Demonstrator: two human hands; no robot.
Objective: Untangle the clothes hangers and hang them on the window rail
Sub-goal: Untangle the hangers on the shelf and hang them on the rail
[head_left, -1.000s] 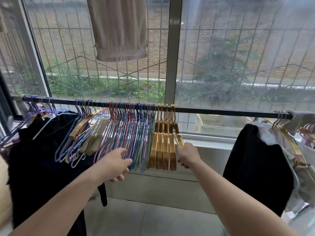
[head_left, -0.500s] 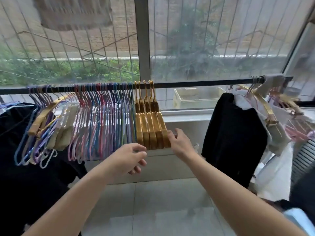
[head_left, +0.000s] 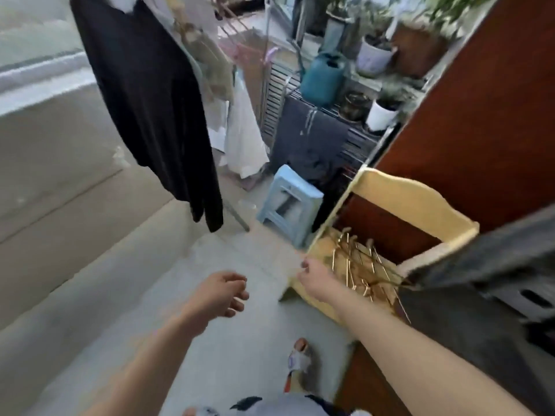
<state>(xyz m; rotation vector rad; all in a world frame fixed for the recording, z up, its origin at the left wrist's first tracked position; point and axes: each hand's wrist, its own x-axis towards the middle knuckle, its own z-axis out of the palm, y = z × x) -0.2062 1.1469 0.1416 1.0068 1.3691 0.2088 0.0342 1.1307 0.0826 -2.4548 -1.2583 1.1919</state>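
The tangled gold metal hangers (head_left: 359, 267) on the yellow wooden chair (head_left: 411, 205) lie just right of the loosely curled, empty right hand (head_left: 315, 277), nearer than the empty, slack left hand (head_left: 220, 292).

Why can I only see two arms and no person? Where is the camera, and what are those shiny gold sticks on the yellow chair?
The camera sits on the person's head and looks down, so you see only their own arms, like looking at your own. The left hand hangs over the floor with loosely curled fingers, holding nothing. The right hand reaches toward the yellow chair; I cannot tell how its fingers lie. The gold sticks are clothes hangers, piled in a tangle on the seat. Beside the chair stands a small blue stool. A black garment hangs at the upper left, and a green watering can sits among plant pots behind.
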